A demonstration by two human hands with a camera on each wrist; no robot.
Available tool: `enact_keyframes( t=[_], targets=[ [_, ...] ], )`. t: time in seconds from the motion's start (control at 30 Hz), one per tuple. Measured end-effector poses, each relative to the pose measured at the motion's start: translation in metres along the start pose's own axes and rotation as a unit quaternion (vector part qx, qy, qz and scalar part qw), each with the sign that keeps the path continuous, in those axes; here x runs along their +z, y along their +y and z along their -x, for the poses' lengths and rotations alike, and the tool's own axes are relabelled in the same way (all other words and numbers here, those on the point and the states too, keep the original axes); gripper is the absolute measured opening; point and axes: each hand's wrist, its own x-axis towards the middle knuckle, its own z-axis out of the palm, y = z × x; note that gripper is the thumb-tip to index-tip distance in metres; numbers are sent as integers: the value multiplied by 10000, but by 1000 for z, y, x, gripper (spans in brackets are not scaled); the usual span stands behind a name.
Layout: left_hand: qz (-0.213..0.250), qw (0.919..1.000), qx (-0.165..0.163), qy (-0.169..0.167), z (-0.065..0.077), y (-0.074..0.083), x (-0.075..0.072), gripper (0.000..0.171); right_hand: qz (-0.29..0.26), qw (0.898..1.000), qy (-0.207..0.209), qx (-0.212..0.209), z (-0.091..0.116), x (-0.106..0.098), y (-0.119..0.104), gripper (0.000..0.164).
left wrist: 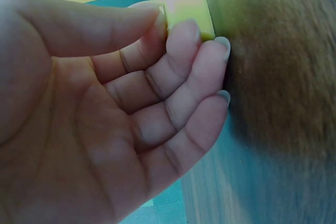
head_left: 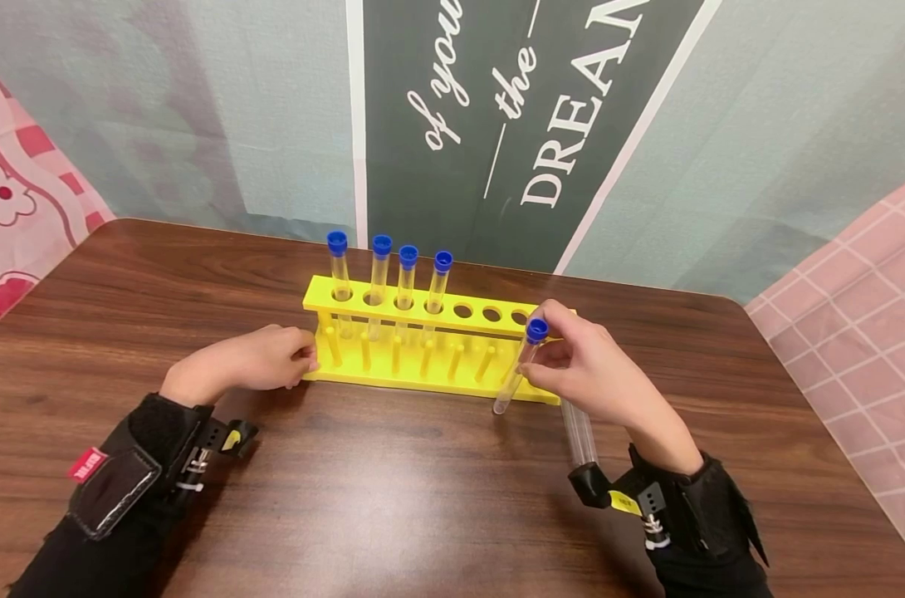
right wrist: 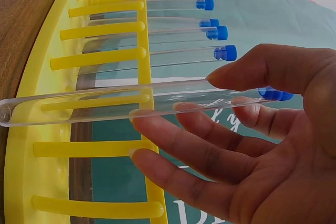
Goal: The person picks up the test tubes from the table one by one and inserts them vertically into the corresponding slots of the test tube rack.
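Observation:
A yellow test tube rack [head_left: 381, 372] stands on the table, and several blue-capped test tubes [head_left: 379, 270] fill its left holes. My left hand [head_left: 269, 357] grips the rack's left end by the base, thumb and curled fingers at its corner [left wrist: 186, 9]. Between the thumb and fingers of my right hand [head_left: 590, 365] is a clear test tube [head_left: 518, 374] with a blue cap. It is tilted in front of the rack's right part, bottom end toward the table. In the right wrist view this test tube [right wrist: 105, 106] crosses in front of the rack's pegs and looks empty.
Clear tubes [head_left: 578, 432] lie on the table under the right hand, partly hidden by it and the wrist camera. Open holes [head_left: 491, 315] show in the rack's right half. Behind the brown table [head_left: 393, 498] hangs a cloth [head_left: 288, 124] with lettering.

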Motion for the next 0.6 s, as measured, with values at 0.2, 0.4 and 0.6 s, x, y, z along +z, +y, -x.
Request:
enact_keyframes(
  t=[0.2, 0.4, 0.6],
  targets=[
    [29, 10000, 6, -1, 0, 0, 0, 14, 13, 10000, 10, -18, 0, 1, 1, 27],
    [41, 10000, -15, -27, 0, 0, 0, 14, 144, 9999, 29, -67, -1, 2, 1, 29],
    [20, 10000, -7, -19, 0, 1, 0, 14, 168, 9995, 56, -246, -2, 3, 0, 30]
  ],
)
